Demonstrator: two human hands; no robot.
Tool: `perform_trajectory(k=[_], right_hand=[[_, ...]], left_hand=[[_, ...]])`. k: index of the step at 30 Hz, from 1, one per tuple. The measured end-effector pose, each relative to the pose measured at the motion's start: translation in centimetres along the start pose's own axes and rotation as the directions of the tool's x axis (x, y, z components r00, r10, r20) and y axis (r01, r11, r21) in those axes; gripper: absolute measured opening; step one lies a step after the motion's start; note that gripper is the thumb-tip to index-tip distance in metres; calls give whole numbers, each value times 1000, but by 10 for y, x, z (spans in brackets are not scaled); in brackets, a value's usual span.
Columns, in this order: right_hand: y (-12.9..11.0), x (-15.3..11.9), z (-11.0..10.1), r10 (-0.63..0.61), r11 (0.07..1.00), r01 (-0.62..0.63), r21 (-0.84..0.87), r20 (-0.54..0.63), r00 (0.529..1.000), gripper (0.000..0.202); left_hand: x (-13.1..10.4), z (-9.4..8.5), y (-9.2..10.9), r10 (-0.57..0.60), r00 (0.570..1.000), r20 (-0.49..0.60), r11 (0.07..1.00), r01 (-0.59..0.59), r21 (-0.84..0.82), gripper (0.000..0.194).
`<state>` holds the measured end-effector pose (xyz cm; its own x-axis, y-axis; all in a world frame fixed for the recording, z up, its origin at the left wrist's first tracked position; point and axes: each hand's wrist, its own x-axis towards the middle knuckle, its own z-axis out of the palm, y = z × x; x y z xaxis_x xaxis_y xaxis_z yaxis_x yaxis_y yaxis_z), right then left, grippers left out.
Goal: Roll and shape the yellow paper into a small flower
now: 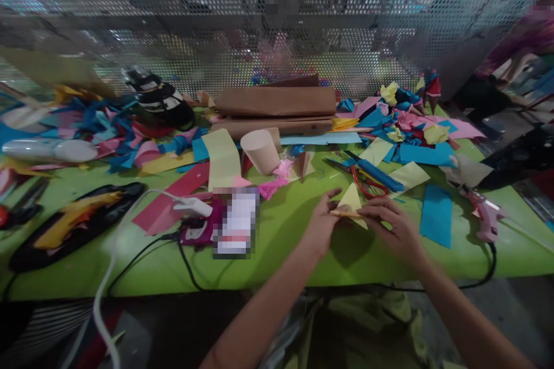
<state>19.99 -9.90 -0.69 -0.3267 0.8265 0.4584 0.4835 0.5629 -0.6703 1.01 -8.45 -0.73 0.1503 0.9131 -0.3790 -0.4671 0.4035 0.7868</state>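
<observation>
Close to the front edge of the green table, my left hand and my right hand face each other. Between them is a thin, light wooden stick, its two ends in my closed fingers. A pale yellow paper piece, pointed at the top, lies against the stick and rises behind it. Beyond my right hand are red-handled scissors and a blue tool. A blue paper strip rests to the right of that hand.
A pink glue gun with a black cord is at the right. Left of my hands are a phone, a purple power strip and cables. Brown paper rolls, a tape roll and colored scraps line the back, before a perforated metal screen.
</observation>
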Motion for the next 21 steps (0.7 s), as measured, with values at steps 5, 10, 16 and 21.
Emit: perform_trajectory(k=[5,10,16,21], right_hand=[[3,-2,6,46,997,-49,-56,-59,997,23],[0,-4,10,98,995,-98,-14,-33,995,13],[-1,18,-9,386,907,-340,250,-163,908,33],[12,40,-10,487,777,-428,462,-11,873,29]], left_hand=[[-5,0,-5,8,992,128,997,2,-80,49],[-7,1,-9,49,991,123,998,-44,-39,37],[-5,-1,-13,56,996,67,998,-57,9,42],[-5,-2,-14,48,995,88,998,-52,42,45]])
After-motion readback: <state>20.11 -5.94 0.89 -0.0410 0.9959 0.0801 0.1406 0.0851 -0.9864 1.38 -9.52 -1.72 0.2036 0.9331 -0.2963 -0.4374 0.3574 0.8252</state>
